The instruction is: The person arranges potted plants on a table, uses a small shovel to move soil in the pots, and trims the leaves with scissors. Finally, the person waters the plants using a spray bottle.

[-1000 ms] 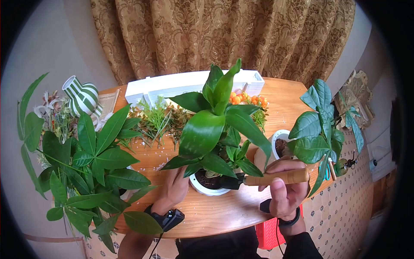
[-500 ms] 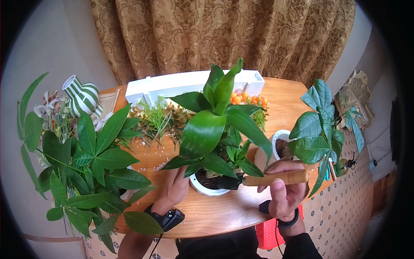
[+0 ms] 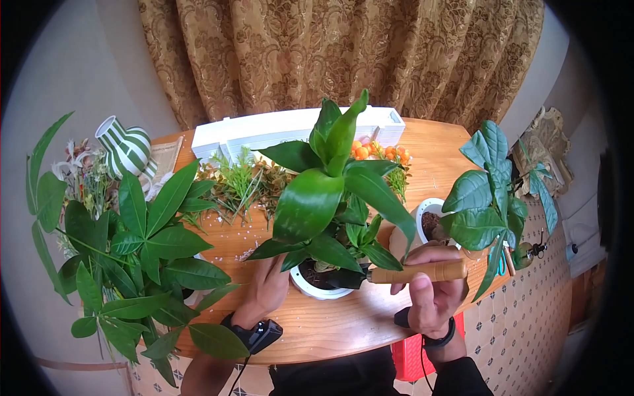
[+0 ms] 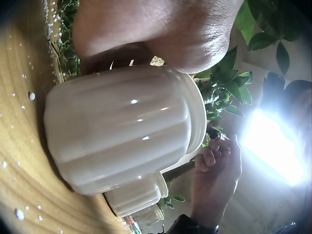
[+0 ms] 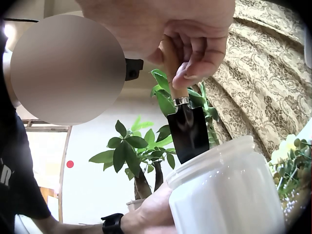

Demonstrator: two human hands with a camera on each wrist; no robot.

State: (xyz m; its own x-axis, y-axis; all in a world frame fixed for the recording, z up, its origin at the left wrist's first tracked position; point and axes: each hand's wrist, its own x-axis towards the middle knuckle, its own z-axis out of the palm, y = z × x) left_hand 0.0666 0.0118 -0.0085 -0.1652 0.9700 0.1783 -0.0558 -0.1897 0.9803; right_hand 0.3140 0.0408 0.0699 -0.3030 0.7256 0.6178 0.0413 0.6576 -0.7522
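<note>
My right hand grips the wooden handle of a small hand trowel, thumb along the handle. Its black blade dips past the rim of a white ribbed flowerpot. Dark soil fills the pot around a leafy green plant that rises well above it. My left hand holds the far-left side of this pot, its fingertips hidden behind the wall and leaves. The pot stands upright on the wooden table.
A second white pot with soil is at the right, near a broad-leaved plant. Large foliage covers the left side. Behind lie cut greenery, orange berries, a white planter box and a striped vase.
My right hand and the trowel have shifted slightly left, the blade going a little farther over the soil. The left hand and the pot have stayed in place.
</note>
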